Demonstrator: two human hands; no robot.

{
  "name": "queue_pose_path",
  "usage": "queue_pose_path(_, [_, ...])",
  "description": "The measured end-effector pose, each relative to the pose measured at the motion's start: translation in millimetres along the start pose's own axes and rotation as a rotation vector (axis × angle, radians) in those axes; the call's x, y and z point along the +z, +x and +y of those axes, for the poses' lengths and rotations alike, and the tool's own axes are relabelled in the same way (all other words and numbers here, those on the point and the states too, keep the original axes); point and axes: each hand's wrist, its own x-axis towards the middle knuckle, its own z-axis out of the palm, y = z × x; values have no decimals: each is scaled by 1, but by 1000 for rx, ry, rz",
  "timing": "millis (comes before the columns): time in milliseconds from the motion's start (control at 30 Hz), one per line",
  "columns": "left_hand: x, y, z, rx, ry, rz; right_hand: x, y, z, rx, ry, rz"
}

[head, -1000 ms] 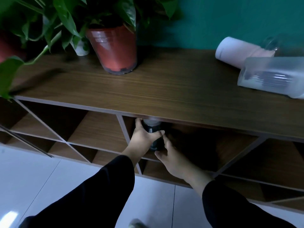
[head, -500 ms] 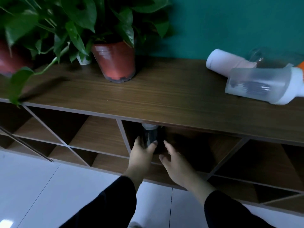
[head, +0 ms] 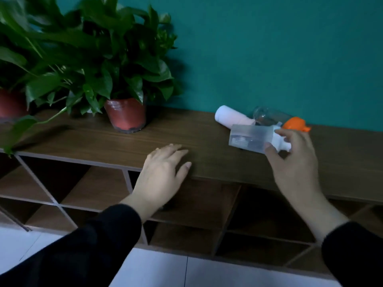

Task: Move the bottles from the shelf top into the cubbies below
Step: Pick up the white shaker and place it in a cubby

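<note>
Three bottles lie on their sides at the right of the wooden shelf top (head: pixel 116 141): a frosted translucent bottle (head: pixel 248 139) with a white cap end, a white bottle (head: pixel 230 119) behind it, and a clear bottle (head: pixel 269 117) by the wall. An orange cap (head: pixel 294 123) shows beside them. My right hand (head: pixel 294 162) reaches over the frosted bottle's cap end, thumb in front and fingers spread above it. My left hand (head: pixel 163 175) hovers open over the shelf's front edge, holding nothing. Below it lie the cubbies (head: pixel 97 189); the one behind my left hand is hidden.
A leafy plant in a red pot (head: pixel 125 116) stands at the middle left of the shelf top. A second red pot (head: pixel 10 104) sits at the far left, leaves hanging over the edge. Green wall behind, white tiled floor (head: pixel 165 270) below.
Both hands have come up out of the cubby, leaving the dark bottle there. My right hand has moved right onto the frosted bottle and my left hand rose to the shelf edge.
</note>
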Motion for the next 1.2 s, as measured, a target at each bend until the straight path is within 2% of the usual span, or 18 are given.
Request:
queue_pose_path(100, [5,17,-12,-134,-24,-340,1,48,29,64,-212,-238])
queue_pose_path(133, [7,18,-15,-163,-50,-401,2,59,36,66,-273,-342])
queue_pose_path(200, [10,17,-19,-180,-83,-402,3,74,42,73,-363,-550])
queue_pose_path(267, [13,15,-19,-180,-95,-380,5,79,43,110,-364,-673])
queue_pose_path(433, [13,13,-18,-204,-120,-367,16,80,49,109,-391,-578])
queue_pose_path(667, [11,13,-15,-225,-153,-340,21,78,61,141,-343,-632])
queue_pose_path(767, [-2,6,-8,-354,-388,-266,14,63,50,58,-283,-540])
queue_pose_path(867, [-16,-20,14,-486,-632,90,-4,36,17,-130,-144,-400])
queue_pose_path(900, [-19,-30,21,-554,-711,170,-11,25,3,-208,-115,-386])
queue_pose_path(933, [-19,-40,29,-637,-832,181,-19,11,-11,-295,-104,-398])
queue_pose_path(967, [-16,-51,34,-721,-966,129,-25,-5,-24,-382,-105,-430])
queue_pose_path(1033, [-7,-70,40,-860,-1210,-113,-28,-41,-42,-499,-130,-524])
queue_pose_path(1100, [2,-84,38,-982,-1465,-318,-23,-73,-49,-527,-172,-594])
queue_pose_path(1133, [6,-88,35,-1046,-1569,-363,-19,-84,-50,-534,-188,-619])
queue_pose_path(1200, [13,-96,27,-1132,-1628,-392,-8,-100,-47,-547,-203,-684])
